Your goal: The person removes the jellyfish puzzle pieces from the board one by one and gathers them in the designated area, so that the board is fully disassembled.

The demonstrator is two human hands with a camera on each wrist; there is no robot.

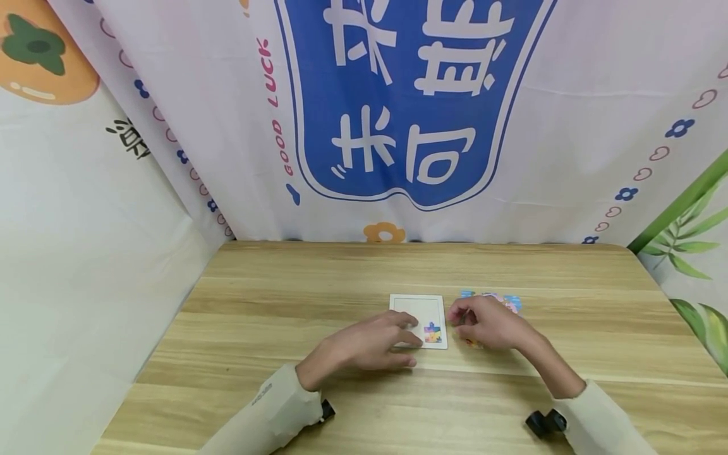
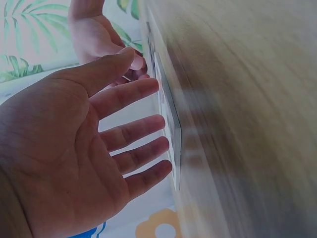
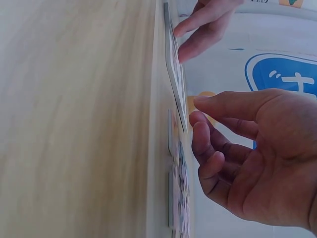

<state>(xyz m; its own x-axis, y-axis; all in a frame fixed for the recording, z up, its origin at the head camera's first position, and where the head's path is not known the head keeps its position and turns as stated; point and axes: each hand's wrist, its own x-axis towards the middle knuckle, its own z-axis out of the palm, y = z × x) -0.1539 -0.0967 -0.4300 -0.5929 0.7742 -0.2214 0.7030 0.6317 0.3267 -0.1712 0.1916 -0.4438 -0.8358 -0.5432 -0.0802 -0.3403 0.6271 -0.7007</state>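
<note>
A white puzzle board (image 1: 418, 304) lies on the table, with a few joined colourful jigsaw pieces (image 1: 433, 333) in its near right corner. My left hand (image 1: 378, 341) reaches over the board's left side. In the left wrist view its fingers (image 2: 133, 134) are spread, nearly straight, with tips at the board. My right hand (image 1: 491, 322) hovers just right of the board, above loose jigsaw pieces (image 1: 512, 302) that it partly covers. In the right wrist view, its fingers (image 3: 202, 136) are loosely bent near the thumb, and no piece shows between them.
The wood-grain table (image 1: 284, 284) reaches back to a printed cloth (image 1: 250, 208) hanging behind it. Another cloth (image 1: 85, 253) hangs at the left side. Loose pieces (image 3: 178, 198) lie flat and close together beside the board.
</note>
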